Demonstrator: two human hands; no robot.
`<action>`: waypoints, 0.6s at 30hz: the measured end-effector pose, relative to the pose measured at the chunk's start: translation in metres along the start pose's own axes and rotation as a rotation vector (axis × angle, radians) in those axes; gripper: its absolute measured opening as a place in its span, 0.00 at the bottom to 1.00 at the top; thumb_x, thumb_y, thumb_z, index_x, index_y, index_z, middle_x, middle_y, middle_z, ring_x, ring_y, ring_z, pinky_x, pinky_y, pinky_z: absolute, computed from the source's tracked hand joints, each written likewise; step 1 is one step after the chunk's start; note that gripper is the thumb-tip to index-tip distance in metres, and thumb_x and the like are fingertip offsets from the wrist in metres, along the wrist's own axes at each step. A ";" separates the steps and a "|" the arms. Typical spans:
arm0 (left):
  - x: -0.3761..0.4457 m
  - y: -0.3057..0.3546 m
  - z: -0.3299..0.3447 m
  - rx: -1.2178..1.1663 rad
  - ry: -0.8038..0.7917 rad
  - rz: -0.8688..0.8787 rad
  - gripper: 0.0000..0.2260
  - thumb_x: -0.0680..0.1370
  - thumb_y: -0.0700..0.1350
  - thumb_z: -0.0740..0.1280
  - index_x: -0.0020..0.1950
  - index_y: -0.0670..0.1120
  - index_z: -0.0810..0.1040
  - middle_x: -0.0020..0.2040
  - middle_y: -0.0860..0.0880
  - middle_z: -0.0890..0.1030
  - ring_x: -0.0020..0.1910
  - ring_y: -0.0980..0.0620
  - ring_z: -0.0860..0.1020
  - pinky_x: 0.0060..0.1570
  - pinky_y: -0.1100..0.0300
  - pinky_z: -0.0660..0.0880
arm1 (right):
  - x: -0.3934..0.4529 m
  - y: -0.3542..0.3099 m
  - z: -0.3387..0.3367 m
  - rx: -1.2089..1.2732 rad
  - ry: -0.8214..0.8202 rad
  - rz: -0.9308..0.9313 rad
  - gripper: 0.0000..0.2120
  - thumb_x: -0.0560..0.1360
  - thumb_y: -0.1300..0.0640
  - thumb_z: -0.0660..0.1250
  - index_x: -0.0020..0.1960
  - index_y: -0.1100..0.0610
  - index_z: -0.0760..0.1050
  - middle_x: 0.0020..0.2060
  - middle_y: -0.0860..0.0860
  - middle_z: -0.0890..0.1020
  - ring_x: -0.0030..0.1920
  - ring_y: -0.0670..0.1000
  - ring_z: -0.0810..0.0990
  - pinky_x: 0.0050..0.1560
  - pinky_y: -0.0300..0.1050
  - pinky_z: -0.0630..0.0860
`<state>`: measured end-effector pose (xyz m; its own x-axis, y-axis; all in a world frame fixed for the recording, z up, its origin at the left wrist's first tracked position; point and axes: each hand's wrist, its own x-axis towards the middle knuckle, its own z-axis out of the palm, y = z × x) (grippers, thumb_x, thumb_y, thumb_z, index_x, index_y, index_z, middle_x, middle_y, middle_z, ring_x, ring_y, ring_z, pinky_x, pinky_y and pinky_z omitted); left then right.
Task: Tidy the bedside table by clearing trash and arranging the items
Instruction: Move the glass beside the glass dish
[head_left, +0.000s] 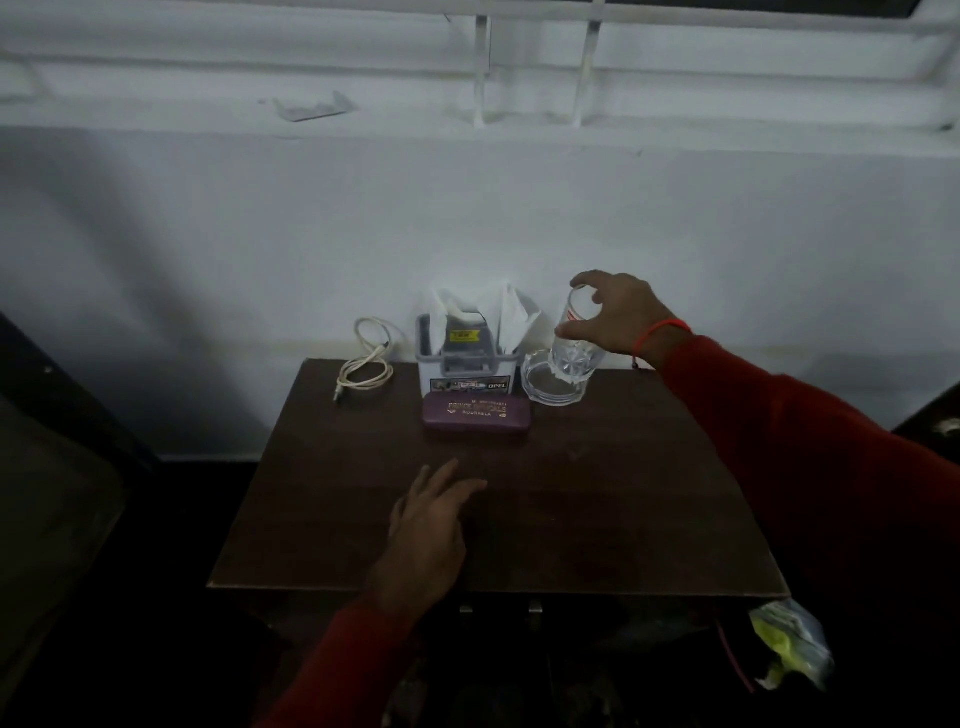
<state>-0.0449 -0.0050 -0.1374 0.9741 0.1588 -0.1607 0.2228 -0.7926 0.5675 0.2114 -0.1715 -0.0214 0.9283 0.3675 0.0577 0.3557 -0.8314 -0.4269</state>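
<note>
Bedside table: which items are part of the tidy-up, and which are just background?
Task items:
right hand gripping the tilted glass by the clear dish
left hand, open above the table
coiled cable
organizer box with tissues
maroon case

Lying about:
plastic bag, below the table's right corner
window ledge

Cable left of organizer; case before it, glass seemingly right.

Right hand around glass

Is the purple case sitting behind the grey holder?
No, the purple case lies in front of the grey holder, nearer the person.
</note>
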 end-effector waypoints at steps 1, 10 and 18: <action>0.000 0.000 -0.002 -0.001 0.002 -0.003 0.32 0.77 0.31 0.56 0.75 0.60 0.67 0.82 0.52 0.56 0.82 0.47 0.48 0.78 0.44 0.54 | 0.004 -0.002 0.005 0.001 -0.010 0.003 0.36 0.64 0.42 0.79 0.68 0.48 0.73 0.61 0.60 0.79 0.63 0.58 0.77 0.65 0.50 0.72; -0.001 -0.006 -0.007 -0.021 0.002 -0.024 0.32 0.77 0.32 0.56 0.75 0.61 0.67 0.82 0.54 0.56 0.82 0.48 0.47 0.76 0.44 0.52 | 0.018 -0.004 0.040 -0.052 -0.088 -0.010 0.35 0.67 0.48 0.79 0.71 0.55 0.72 0.64 0.61 0.78 0.65 0.60 0.75 0.65 0.54 0.73; -0.001 -0.004 -0.008 -0.026 -0.010 -0.027 0.32 0.77 0.32 0.56 0.75 0.61 0.67 0.82 0.54 0.56 0.82 0.49 0.47 0.77 0.48 0.51 | 0.022 0.001 0.050 -0.062 -0.114 0.021 0.38 0.69 0.46 0.77 0.75 0.51 0.66 0.66 0.62 0.73 0.67 0.62 0.71 0.66 0.54 0.69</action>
<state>-0.0461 0.0030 -0.1331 0.9673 0.1740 -0.1846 0.2503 -0.7727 0.5833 0.2269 -0.1437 -0.0658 0.9182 0.3921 -0.0553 0.3458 -0.8621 -0.3705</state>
